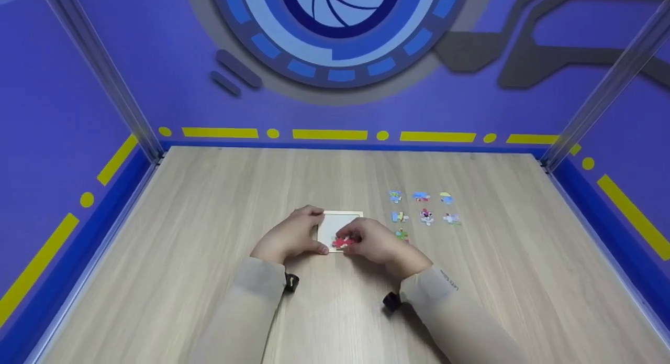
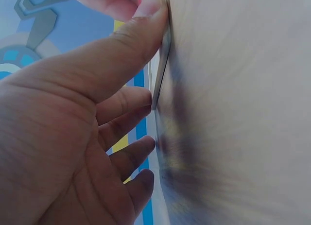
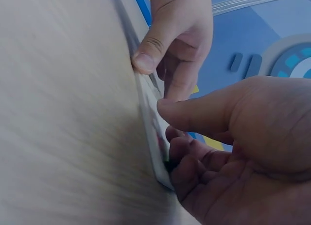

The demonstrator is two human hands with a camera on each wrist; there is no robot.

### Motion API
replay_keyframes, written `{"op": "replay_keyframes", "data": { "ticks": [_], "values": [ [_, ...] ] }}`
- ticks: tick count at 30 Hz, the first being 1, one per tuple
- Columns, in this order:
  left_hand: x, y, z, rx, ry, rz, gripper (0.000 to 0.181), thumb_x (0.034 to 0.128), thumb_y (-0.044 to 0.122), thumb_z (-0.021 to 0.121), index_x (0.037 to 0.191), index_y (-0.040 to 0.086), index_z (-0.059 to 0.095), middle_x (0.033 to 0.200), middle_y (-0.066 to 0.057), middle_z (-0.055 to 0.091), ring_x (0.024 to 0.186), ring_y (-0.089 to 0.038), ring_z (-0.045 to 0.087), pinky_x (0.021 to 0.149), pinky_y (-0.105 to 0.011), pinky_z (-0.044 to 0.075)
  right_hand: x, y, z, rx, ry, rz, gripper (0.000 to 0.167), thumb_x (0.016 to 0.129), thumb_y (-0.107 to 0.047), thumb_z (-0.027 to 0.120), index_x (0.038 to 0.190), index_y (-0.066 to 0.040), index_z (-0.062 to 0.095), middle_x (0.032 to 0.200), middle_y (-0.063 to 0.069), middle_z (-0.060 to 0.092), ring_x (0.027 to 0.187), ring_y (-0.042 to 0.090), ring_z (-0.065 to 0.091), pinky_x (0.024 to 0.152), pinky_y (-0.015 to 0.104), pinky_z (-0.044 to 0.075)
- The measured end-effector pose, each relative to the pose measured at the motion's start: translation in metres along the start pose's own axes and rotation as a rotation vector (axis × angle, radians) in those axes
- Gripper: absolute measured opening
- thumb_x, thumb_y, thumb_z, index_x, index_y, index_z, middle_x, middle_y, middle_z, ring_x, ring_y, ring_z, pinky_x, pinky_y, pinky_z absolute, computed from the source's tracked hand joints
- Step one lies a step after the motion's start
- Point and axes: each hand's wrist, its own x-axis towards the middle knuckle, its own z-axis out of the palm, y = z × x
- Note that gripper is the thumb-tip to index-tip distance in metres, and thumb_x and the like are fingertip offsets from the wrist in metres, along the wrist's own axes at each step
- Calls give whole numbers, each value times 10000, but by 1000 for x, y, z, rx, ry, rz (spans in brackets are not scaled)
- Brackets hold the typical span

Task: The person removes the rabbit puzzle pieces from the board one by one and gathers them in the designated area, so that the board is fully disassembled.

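Observation:
A small square puzzle tray [image 1: 332, 225] with a pale rim lies on the table in the head view. My left hand [image 1: 294, 234] holds it by the left side, thumb at the near corner and fingertips at the far one. Over the tray's near right part, my right hand [image 1: 378, 242] has its fingers curled and pinches a red puzzle piece [image 1: 343, 242], low against the tray floor. The fingers hide part of that piece. In the right wrist view the tray's edge [image 3: 151, 137] shows beneath the right fingertips, with some red and green there.
Several loose puzzle pieces lie in rows to the right, among them a red-and-white character piece [image 1: 426, 216] and a blue piece [image 1: 420, 196]. A green piece [image 1: 402, 234] is close behind the right hand. Blue panels [image 1: 335, 118] wall the wooden table [image 1: 209, 207].

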Motion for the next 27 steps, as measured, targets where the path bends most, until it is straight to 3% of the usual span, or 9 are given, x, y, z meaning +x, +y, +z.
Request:
{"op": "replay_keyframes", "data": {
  "ticks": [5, 11, 21, 27],
  "values": [
    [0, 2, 1, -2, -2, 0, 863, 861, 286, 1007, 1603, 50, 635, 1732, -116, 524, 1657, -362, 437, 1393, -509, 383, -8, 2, -8, -18, -12, 5, 316, 966, -72, 879, 1279, -75, 835, 1182, 72, 748, 998, 149, 590, 908, 327, 519],
    [0, 3, 2, -5, -17, -39, 885, 875, 281, 1001, 1627, 39, 603, 1754, -87, 501, 1676, -335, 417, 1398, -501, 378, -25, 12, -25, -10, -6, -31, 317, 1000, -96, 836, 1316, -93, 811, 1219, 88, 741, 1006, 171, 621, 875, 309, 539],
    [-1, 4, 1, -14, -23, -68, 903, 876, 267, 998, 1648, 51, 581, 1780, -64, 474, 1701, -324, 382, 1416, -493, 345, -52, 30, -59, -18, 59, -24, 335, 1038, -22, 756, 1358, -118, 784, 1336, 115, 711, 1066, 235, 637, 851, 296, 565],
    [0, 3, 0, -5, -8, -44, 867, 860, 261, 1009, 1608, 46, 627, 1760, -89, 498, 1688, -341, 396, 1404, -493, 367, -69, 41, -76, -10, 102, 8, 363, 1047, -33, 734, 1399, -117, 768, 1379, 109, 723, 1074, 231, 626, 878, 324, 559]
  ]
}}
